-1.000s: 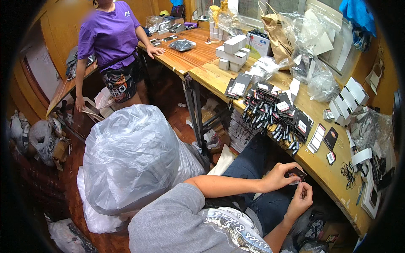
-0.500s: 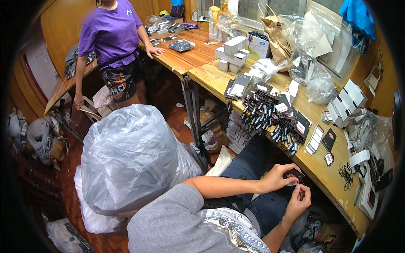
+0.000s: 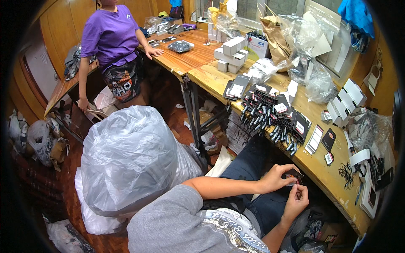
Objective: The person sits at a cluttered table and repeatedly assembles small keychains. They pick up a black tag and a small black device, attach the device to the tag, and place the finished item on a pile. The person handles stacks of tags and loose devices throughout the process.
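Over my lap, my left hand [image 3: 275,179] grips a small black hang tag [image 3: 293,173] between thumb and fingers. My right hand [image 3: 296,201] is closed in a pinch against the tag's lower edge, close to the left fingertips. Whatever lies between the right fingers is too small to make out. On the table edge in front of me, a heap of black hang tags [image 3: 275,107] with dark strings hangs partly over the side. To its right lie a white tag strip [image 3: 313,140], a single black tag [image 3: 328,139] and a small barcoded tag [image 3: 328,158].
A large translucent plastic bag [image 3: 128,156] bulges at my left. White boxes [image 3: 232,52], a brown paper bag [image 3: 275,40] and black strings [image 3: 346,176] sit on the wooden table [image 3: 337,196]. A person in a purple shirt [image 3: 110,33] stands across, one hand on the table.
My hands stay almost in place at the tag, with only a slight shift of the right fingers. The person opposite has turned slightly and moved the lowered hand a little.
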`<action>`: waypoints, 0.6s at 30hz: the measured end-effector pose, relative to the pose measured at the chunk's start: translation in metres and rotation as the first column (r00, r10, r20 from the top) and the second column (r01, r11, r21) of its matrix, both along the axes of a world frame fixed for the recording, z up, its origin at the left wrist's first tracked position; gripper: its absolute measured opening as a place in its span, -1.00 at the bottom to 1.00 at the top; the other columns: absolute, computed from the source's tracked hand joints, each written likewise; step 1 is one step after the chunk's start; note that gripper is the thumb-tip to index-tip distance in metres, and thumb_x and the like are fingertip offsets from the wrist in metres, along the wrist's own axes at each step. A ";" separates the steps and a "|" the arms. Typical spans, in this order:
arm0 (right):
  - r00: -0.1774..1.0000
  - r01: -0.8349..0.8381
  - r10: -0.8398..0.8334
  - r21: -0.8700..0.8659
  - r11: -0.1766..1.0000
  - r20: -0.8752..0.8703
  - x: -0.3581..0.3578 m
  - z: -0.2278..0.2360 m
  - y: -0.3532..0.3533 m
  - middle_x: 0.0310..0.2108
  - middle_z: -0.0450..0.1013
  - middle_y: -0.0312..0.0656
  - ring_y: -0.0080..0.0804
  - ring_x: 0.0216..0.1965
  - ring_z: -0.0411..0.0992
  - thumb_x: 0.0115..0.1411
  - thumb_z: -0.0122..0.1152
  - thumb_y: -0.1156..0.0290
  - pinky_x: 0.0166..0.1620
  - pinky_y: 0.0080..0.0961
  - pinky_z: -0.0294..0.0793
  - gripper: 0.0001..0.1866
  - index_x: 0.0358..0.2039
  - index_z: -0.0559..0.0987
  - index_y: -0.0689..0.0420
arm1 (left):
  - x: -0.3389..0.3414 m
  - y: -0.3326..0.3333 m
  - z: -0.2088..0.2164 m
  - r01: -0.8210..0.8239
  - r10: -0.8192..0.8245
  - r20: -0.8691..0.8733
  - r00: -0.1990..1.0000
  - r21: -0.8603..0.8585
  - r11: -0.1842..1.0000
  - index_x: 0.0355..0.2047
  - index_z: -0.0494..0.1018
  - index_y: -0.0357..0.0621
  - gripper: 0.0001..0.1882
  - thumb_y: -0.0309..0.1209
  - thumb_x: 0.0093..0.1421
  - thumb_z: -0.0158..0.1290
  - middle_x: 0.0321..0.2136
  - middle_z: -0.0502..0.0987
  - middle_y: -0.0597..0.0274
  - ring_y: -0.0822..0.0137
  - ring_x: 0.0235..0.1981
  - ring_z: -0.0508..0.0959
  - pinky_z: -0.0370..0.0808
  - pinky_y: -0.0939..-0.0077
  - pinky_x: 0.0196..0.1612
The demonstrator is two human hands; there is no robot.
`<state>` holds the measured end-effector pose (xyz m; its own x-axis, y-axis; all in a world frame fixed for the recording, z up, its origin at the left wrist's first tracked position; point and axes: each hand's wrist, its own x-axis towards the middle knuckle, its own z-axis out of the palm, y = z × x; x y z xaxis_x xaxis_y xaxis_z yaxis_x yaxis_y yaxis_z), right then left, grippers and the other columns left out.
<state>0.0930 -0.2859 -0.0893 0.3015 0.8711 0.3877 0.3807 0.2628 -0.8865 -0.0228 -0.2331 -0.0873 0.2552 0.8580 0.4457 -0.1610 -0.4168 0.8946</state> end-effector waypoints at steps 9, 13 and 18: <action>0.998 -0.003 0.004 -0.022 1.000 0.060 0.000 0.004 0.002 -0.62 0.28 -0.34 -0.74 -0.60 0.20 -0.01 -0.02 0.64 -0.56 -0.85 0.20 -0.96 -0.57 0.37 0.34 | -0.001 0.000 0.004 0.014 -0.015 -0.002 1.000 -0.024 1.000 -0.35 0.37 -0.29 -0.79 -0.57 -0.08 0.02 -0.46 0.48 0.18 0.49 -0.39 0.47 0.39 0.67 -0.33; 0.999 -0.001 0.001 -0.004 1.000 0.045 0.002 0.005 0.001 -0.60 0.30 -0.32 -0.72 -0.57 0.23 -0.02 -0.01 0.65 -0.52 -0.83 0.23 -0.98 -0.55 0.38 0.34 | 0.002 0.000 0.005 0.028 -0.027 0.019 0.999 -0.031 0.999 -0.36 0.37 -0.29 -0.79 -0.56 -0.08 0.02 -0.46 0.48 0.19 0.49 -0.39 0.47 0.39 0.66 -0.34; 0.996 0.075 -0.069 0.112 0.991 -0.055 0.005 0.000 0.002 -0.57 0.32 -0.34 -0.69 -0.51 0.26 -0.04 0.01 0.66 -0.44 -0.80 0.28 -0.99 -0.54 0.40 0.31 | -0.002 0.011 0.009 -0.036 0.036 0.014 0.999 -0.016 0.999 -0.38 0.38 -0.27 -0.78 -0.48 -0.08 0.06 -0.46 0.44 0.25 0.54 -0.38 0.41 0.36 0.66 -0.32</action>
<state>0.0980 -0.2838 -0.0893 0.3839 0.7972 0.4660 0.3579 0.3367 -0.8709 -0.0251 -0.2219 -0.0786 0.2179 0.8733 0.4358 -0.1589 -0.4088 0.8987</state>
